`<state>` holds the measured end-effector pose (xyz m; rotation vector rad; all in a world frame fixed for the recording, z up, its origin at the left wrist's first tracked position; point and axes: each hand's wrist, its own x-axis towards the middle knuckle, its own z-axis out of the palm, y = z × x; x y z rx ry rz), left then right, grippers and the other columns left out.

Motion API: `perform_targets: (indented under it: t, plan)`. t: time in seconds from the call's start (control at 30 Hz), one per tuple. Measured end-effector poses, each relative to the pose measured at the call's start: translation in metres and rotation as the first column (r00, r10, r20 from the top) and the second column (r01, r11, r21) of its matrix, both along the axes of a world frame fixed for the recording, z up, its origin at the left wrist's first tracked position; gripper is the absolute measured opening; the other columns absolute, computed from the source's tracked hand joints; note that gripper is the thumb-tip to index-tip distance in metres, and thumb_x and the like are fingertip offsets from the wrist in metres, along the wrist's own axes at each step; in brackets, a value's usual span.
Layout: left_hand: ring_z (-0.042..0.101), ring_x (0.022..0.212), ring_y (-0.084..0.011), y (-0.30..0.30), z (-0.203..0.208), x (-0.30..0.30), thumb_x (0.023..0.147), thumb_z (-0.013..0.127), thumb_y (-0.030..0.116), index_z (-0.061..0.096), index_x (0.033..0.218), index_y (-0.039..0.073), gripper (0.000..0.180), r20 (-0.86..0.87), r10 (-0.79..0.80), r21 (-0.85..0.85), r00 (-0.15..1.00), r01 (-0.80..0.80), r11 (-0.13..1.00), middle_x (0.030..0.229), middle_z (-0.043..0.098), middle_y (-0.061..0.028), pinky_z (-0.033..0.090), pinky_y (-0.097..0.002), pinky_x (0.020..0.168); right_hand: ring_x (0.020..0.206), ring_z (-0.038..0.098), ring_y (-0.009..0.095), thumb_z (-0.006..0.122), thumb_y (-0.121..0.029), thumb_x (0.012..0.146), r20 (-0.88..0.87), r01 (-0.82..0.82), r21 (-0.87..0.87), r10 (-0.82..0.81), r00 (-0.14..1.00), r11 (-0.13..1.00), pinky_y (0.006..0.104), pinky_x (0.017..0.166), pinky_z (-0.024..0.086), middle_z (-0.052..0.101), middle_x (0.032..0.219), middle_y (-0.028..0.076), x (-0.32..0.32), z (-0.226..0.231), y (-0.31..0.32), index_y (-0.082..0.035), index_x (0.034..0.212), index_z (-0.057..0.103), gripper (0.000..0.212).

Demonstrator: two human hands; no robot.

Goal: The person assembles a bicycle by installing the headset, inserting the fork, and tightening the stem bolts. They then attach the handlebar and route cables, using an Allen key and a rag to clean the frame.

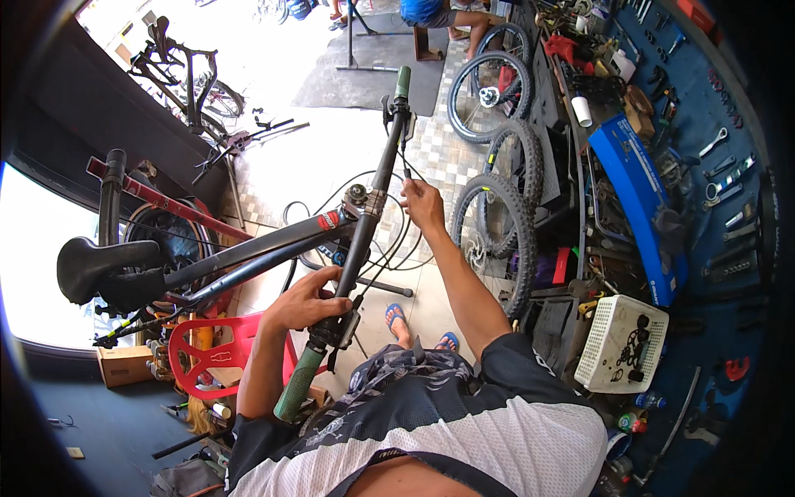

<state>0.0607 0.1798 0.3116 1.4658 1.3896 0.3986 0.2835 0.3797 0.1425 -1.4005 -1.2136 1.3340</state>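
A dark bicycle handlebar (383, 176) runs diagonally in front of me, with a green grip (299, 383) at its near end and another green grip (402, 83) at the far end. My left hand (308, 301) is closed on the bar near the closer grip and brake lever. Beyond the stem, my right hand (424, 207) pinches a thin black cable (407, 175) beside the bar; the fingertips partly hide it. The dark bicycle frame (248, 252) stretches left from the stem to a black saddle (103, 269). Loose cables loop below the stem.
Mountain bike wheels (490, 98) lean along the right, beside a cluttered workbench. A blue tray (636, 203) and a white plastic basket (621, 344) sit there, below wall tools. A red plastic chair (217, 352) stands at lower left. Another person (455, 16) is at the far end.
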Motion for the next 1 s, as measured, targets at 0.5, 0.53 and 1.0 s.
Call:
perform_targets:
  t: [0.5,0.53,1.0]
  plan:
    - [0.060,0.084,-0.0170,0.005,0.009,0.011,0.087,0.077,0.034,0.057,0.122,0.000,0.053,-0.020,-0.024,-0.078,0.999,0.023,0.997,0.101,0.058,-0.0102,0.050,-0.0342,0.072,0.104,0.055,0.017,0.056,-0.049,0.106,-0.809,-0.305,-0.152,0.059,0.585,0.940,0.0395,0.091,0.042,0.062,0.118,0.000,-0.020,-0.017,0.046,-0.019,0.133,0.061,0.041]
    - [0.060,0.085,-0.0171,0.004,0.008,0.014,0.087,0.076,0.034,0.056,0.124,0.000,0.054,-0.012,-0.015,-0.098,1.000,0.014,0.995,0.100,0.059,-0.0112,0.050,-0.0338,0.074,0.104,0.055,0.017,0.057,-0.048,0.105,-0.798,-0.276,-0.155,0.045,0.601,0.949,0.0391,0.090,0.042,0.063,0.116,-0.001,-0.022,-0.018,0.048,-0.019,0.131,0.063,0.039]
    - [0.059,0.116,-0.0274,0.004,0.004,0.010,0.094,0.067,0.041,0.047,0.144,-0.001,0.068,-0.089,-0.184,-0.089,0.979,0.176,0.980,0.129,0.058,-0.0189,0.047,-0.0399,0.102,0.066,0.065,0.020,0.070,-0.038,0.092,-0.031,0.109,0.268,-0.104,0.994,0.957,0.0342,0.066,0.050,0.072,0.071,0.006,-0.031,-0.016,0.087,-0.006,0.084,0.080,0.034]
